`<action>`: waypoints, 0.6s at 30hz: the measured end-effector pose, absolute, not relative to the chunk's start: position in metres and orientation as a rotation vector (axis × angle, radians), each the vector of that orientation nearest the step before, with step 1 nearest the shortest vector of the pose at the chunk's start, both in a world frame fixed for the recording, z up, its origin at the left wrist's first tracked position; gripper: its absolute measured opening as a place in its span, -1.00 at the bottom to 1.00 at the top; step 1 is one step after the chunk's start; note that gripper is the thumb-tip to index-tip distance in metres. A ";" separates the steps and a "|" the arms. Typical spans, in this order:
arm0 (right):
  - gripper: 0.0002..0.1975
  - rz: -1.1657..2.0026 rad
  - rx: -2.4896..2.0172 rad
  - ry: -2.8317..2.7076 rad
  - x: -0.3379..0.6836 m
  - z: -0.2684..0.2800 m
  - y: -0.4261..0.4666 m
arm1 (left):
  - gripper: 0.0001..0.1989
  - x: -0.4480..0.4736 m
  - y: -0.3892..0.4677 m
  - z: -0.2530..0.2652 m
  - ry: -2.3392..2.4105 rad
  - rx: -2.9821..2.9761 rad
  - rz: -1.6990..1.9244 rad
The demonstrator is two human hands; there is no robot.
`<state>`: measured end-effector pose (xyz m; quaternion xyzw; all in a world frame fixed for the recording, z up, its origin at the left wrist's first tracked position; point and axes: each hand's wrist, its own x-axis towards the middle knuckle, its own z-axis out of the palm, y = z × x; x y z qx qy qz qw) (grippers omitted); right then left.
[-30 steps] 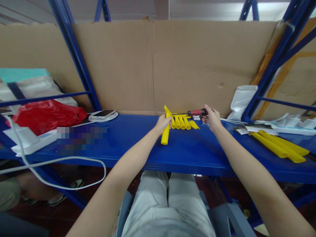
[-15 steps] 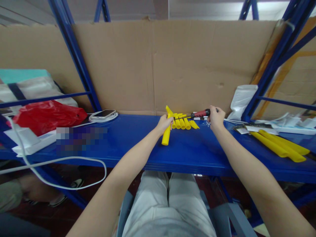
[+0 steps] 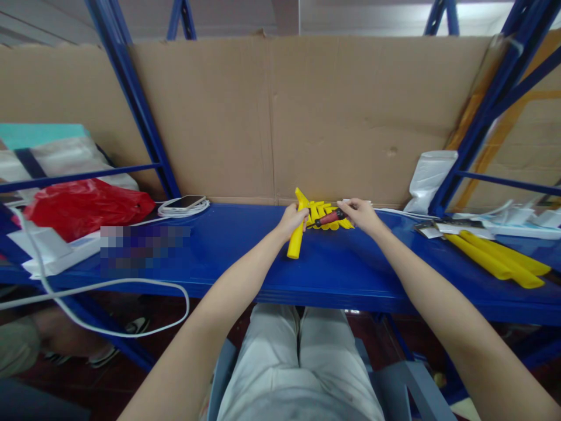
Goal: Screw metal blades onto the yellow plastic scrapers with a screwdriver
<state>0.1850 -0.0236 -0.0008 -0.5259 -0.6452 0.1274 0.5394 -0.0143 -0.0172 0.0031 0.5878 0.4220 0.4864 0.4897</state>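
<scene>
My left hand is closed around a yellow tubular piece with a flared top, held upright and slightly tilted above the blue shelf. In my right hand, fingers pinch the back end of a screwdriver with a red and black handle. It points left at the yellow piece, its tip close to my left fingers; whether it sits inside the piece is hidden. Behind the screwdriver lies a row of several similar yellow pieces, partly covered by it and by my hand.
On the blue shelf, a phone rests on a coiled white cable at left, near a red plastic bag. Long yellow pieces lie at right, near a white pouch. Cardboard stands behind.
My right hand has moved left with the screwdriver, bringing its handle nearer the yellow piece and in front of the row. My left hand stays almost where it was.
</scene>
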 end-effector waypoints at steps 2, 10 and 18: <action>-0.65 0.324 -1.222 -1.711 0.182 -0.007 -0.021 | -0.79 -0.014 -0.018 0.004 1.037 1.427 1.176; -0.78 0.113 -1.318 -2.203 0.166 -0.026 -0.015 | -0.80 -0.012 -0.025 0.006 1.041 1.510 1.122; -0.84 -0.060 -1.203 -1.910 0.165 -0.021 -0.015 | -0.82 -0.008 -0.031 0.005 0.960 1.620 0.972</action>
